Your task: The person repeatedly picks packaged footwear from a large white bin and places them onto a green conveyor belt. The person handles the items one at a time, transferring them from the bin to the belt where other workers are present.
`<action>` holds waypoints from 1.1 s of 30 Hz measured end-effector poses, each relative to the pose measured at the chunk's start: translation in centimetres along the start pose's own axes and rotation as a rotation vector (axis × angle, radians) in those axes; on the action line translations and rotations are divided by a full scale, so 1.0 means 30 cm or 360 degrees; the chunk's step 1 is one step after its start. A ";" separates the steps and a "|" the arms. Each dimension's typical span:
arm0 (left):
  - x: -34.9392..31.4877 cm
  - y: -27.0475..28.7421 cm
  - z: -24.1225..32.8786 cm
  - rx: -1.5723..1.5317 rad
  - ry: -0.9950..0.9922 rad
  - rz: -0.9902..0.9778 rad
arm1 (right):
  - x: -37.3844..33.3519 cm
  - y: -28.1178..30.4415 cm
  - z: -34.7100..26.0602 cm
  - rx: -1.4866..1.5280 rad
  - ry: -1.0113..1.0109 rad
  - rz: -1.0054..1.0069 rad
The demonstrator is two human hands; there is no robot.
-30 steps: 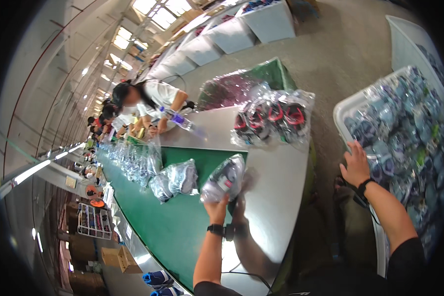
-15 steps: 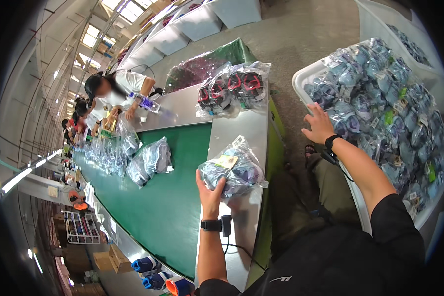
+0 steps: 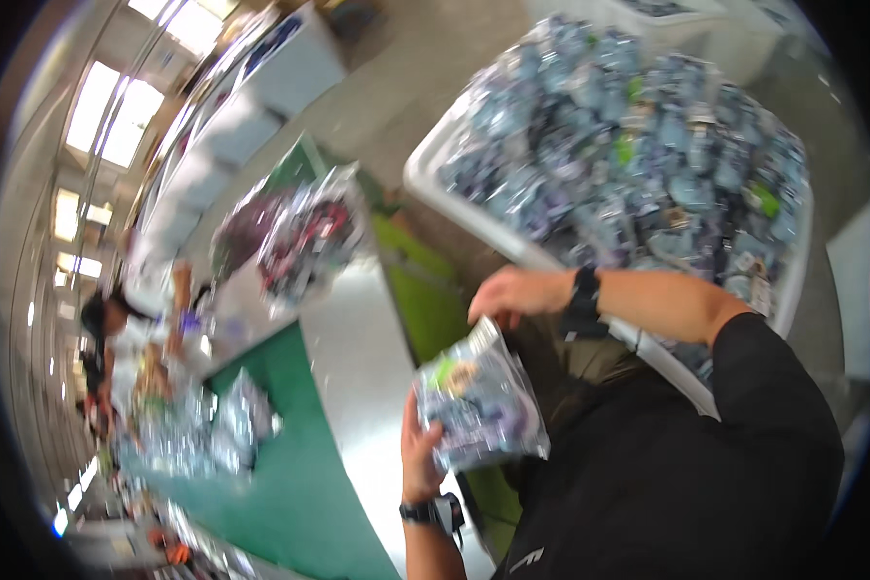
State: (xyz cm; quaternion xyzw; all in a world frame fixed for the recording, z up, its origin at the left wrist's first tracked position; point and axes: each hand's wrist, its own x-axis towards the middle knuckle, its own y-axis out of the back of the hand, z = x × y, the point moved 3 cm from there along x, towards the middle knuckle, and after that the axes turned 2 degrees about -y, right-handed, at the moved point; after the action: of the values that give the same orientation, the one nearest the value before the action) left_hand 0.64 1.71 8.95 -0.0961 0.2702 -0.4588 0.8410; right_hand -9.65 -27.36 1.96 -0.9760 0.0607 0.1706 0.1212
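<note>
My left hand grips the lower left side of a clear plastic bag. Inside are blue-grey and purple soft items that look like small shoes, with a label and a green patch on top. The bag is held up by the near edge of the metal-topped table. My right hand is at the bag's top corner, its fingers curled in and appearing to pinch the plastic; blur hides the exact contact. To the right of it stands a white bin heaped with similar bagged items.
A green work surface with a metal border lies to the left. Bagged black-and-red shoes sit at its far end. More clear bags lie along it, near a person. White bins line the back.
My left hand has lifted the bag off the table edge and tipped it up. My right hand has left the bin and come over to the bag's top. The view has swung right.
</note>
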 end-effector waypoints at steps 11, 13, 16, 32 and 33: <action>0.086 -0.182 -0.070 0.0170 0.0002 -0.0310 | -0.249 0.015 0.126 -0.0302 0.0018 0.0048; 0.091 -0.141 -0.066 0.0440 -0.0060 -0.0097 | -0.323 0.133 0.124 -0.0052 0.0041 0.0409; 0.080 -0.080 -0.056 0.0627 -0.0118 0.0028 | -0.403 0.321 0.083 0.0338 0.0264 0.1038; -0.070 0.157 0.047 0.0461 -0.0211 0.0452 | -0.100 0.347 0.133 0.0358 0.0365 0.1243; -0.080 0.195 0.068 0.0480 -0.0202 0.0525 | -0.080 0.326 0.133 0.0079 0.0520 0.1233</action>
State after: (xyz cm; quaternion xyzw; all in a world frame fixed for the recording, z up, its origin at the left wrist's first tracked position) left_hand 4.91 6.78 9.16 0.0474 0.1571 -0.3432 0.9248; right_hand -14.74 -35.55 -2.97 -0.8920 0.4456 0.0451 0.0605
